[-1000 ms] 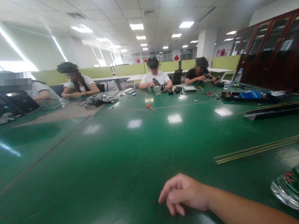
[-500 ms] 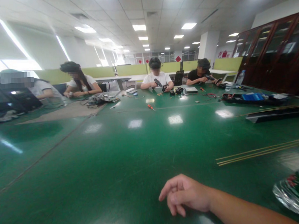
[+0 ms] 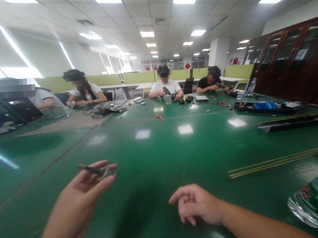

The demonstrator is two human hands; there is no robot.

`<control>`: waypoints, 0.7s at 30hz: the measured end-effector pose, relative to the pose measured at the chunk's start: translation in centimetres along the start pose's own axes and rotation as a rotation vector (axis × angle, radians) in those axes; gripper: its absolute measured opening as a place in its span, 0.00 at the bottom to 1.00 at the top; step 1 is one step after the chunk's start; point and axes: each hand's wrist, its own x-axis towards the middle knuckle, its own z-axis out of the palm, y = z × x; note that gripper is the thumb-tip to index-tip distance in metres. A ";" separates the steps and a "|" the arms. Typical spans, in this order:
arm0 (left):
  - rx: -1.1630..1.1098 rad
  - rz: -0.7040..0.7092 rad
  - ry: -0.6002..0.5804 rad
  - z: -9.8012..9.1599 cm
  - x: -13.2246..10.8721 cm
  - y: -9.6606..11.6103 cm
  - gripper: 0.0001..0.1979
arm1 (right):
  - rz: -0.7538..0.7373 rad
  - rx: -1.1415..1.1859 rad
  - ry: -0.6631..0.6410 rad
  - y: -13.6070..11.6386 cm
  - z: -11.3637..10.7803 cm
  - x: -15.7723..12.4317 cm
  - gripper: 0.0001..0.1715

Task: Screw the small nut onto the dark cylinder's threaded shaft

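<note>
My left hand (image 3: 78, 201) is raised over the green table (image 3: 140, 163), closed on a small metal piece with a dark rod-like part (image 3: 93, 169). Thumb and fingers pinch its shiny, flat end, while the rod points left; blur keeps me from telling its exact kind. Lower in the middle, my right hand (image 3: 195, 204) is low over the tabletop. Its fingers are loosely bent and apart, the index reaching left, with nothing in them.
Thin brass-coloured rods (image 3: 272, 162) and a large water bottle (image 3: 314, 199) are on the right. Beyond them lies a black metal channel (image 3: 294, 122). An orange-handled screwdriver (image 3: 159, 116) lies farther off. Several co-workers sit along the far side, one holding a power drill (image 3: 168, 91).
My left hand has come into view from the lower left, holding the metal piece. My right hand keeps nearly the same place and pose. The view has tilted up slightly.
</note>
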 end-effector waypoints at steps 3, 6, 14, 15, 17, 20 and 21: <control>-0.163 -0.043 -0.367 5.8 -0.8 -1.0 0.27 | -0.122 -0.231 0.294 -0.6 -0.5 0.1 0.27; -0.202 -0.016 -0.585 9.8 -2.1 -3.4 0.19 | -0.167 -0.441 0.475 -0.9 -0.7 0.3 0.27; 0.155 0.582 -0.836 10.3 -3.0 -7.1 0.14 | -0.137 -0.644 0.455 0.1 0.4 -0.1 0.36; 0.184 0.601 -0.852 10.2 -3.1 -7.2 0.14 | -0.132 -0.643 0.455 0.0 0.5 -0.1 0.35; 0.223 0.606 -0.866 10.1 -3.2 -7.3 0.16 | -0.131 -0.643 0.461 -0.3 0.6 -0.1 0.32; 0.262 0.587 -0.840 10.2 -3.5 -7.8 0.22 | -0.138 -0.681 0.469 -0.8 0.6 -0.2 0.28; 0.279 0.566 -0.830 10.2 -3.7 -7.9 0.23 | -0.134 -0.698 0.472 -0.9 0.7 -0.2 0.26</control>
